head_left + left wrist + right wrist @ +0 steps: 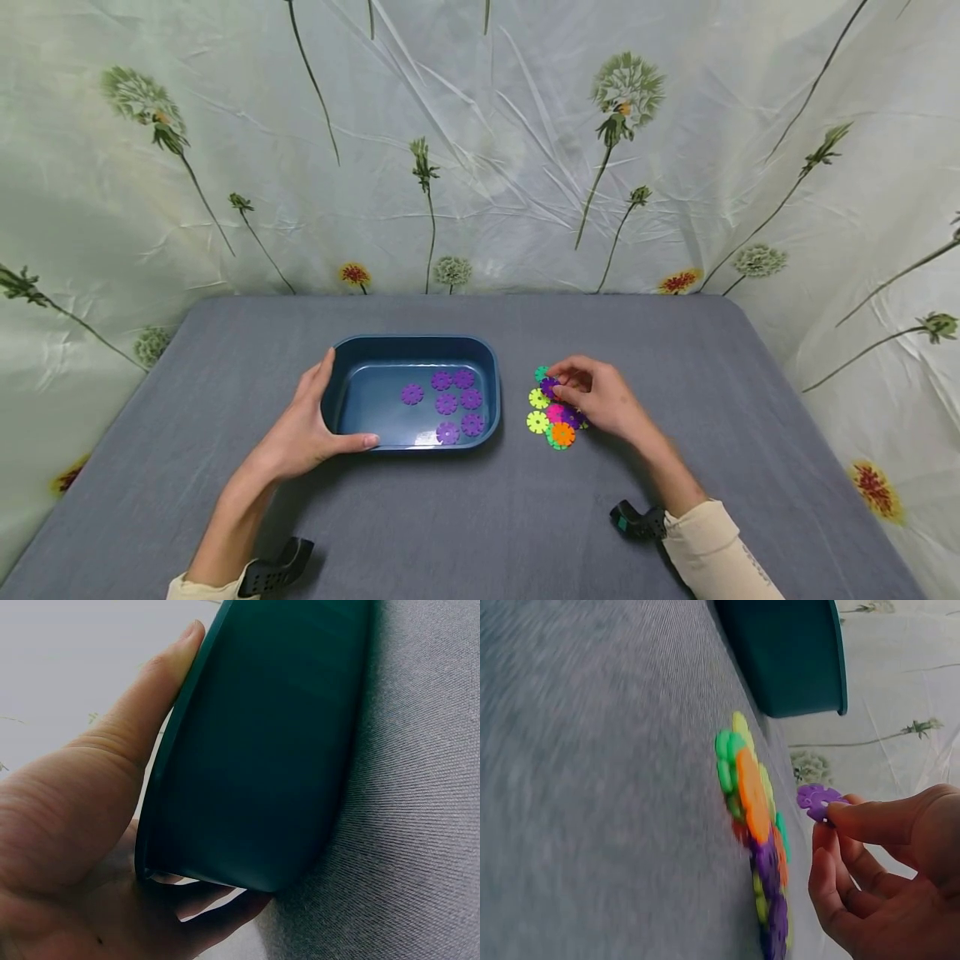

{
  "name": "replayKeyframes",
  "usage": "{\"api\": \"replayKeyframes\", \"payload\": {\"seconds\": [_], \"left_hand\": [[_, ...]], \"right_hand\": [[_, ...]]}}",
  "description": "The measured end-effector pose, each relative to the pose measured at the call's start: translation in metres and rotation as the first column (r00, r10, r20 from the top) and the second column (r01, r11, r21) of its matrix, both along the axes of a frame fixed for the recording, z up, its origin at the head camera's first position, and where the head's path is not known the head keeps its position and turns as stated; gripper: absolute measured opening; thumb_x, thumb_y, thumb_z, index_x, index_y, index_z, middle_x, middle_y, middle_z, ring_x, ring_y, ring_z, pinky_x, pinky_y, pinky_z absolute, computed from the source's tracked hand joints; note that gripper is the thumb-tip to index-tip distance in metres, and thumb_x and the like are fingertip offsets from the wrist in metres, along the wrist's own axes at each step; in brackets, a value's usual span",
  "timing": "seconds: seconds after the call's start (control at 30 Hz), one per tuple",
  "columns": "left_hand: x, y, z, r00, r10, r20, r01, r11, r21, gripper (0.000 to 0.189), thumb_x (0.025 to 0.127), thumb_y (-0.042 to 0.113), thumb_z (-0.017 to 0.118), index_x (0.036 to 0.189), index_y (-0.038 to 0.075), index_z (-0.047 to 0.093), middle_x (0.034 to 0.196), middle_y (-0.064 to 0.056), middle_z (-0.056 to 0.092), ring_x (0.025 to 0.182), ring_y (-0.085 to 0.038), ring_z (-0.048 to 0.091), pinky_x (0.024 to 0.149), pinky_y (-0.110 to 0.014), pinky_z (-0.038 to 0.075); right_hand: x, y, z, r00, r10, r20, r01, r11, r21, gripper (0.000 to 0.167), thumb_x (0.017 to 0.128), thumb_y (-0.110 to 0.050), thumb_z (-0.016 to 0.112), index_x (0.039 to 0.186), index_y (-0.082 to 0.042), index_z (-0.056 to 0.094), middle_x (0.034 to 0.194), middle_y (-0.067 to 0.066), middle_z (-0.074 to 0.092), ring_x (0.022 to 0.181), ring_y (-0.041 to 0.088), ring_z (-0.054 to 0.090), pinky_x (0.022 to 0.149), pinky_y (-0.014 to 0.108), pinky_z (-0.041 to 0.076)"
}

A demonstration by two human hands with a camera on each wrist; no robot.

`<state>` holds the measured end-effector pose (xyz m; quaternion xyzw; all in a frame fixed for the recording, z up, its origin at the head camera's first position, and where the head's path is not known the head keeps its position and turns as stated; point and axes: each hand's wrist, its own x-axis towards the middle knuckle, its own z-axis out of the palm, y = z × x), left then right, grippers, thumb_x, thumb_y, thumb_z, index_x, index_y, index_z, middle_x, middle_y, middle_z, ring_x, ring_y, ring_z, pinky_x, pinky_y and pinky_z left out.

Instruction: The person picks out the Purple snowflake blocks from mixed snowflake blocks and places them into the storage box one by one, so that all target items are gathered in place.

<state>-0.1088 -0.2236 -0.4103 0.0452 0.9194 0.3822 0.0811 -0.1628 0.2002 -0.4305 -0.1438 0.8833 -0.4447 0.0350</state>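
Note:
My left hand [300, 433] grips the left end of a dark blue plastic tray [412, 340], thumb along the front rim and fingers round the outside of its end. Several purple snowflake discs [447, 404] lie flat inside, mostly towards the tray's right half. Between thumb and fingertips, my right hand [607, 400] pinches another purple snowflake disc [821, 799], raised above a small pile of mixed discs. In that pile an orange disc [563, 434] lies at the front, with yellow, green, pink and purple ones around it.
A grey cloth [465, 525] covers the table, and the pile lies just right of the tray. Behind the table hangs a pale curtain [510, 167] printed with dandelions. Black wrist devices [637, 521] are on both arms.

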Motion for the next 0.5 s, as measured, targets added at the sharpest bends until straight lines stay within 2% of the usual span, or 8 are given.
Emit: {"api": "replayKeyframes", "payload": {"seconds": [0.27,0.5], "left_hand": [[0.001,0.000,0.000,1.000,-0.006,-0.006,0.006,1.000,-0.007,0.143,0.073,0.042,0.095,0.168,0.010,-0.008,0.169,-0.033,0.007,0.151,-0.058,0.022,0.114,-0.077,0.029],[0.000,-0.001,0.000,1.000,0.000,-0.001,0.000,1.000,0.005,0.143,0.073,0.043,0.094,0.168,0.011,-0.008,0.170,-0.032,0.007,0.151,-0.058,0.021,0.114,-0.077,0.028]], "right_hand": [[-0.003,-0.017,0.002,1.000,-0.002,0.004,0.003,0.997,-0.080,0.015,0.093,0.000,0.074,0.109,0.000,0.075,0.097,0.016,0.074,0.081,0.015,0.066,0.072,0.020,0.054],[-0.005,-0.030,0.006,1.000,-0.013,0.011,0.015,0.986,-0.165,0.013,0.096,-0.003,0.073,0.109,0.001,0.074,0.101,0.020,0.074,0.085,0.031,0.072,0.070,0.020,0.055]]}}
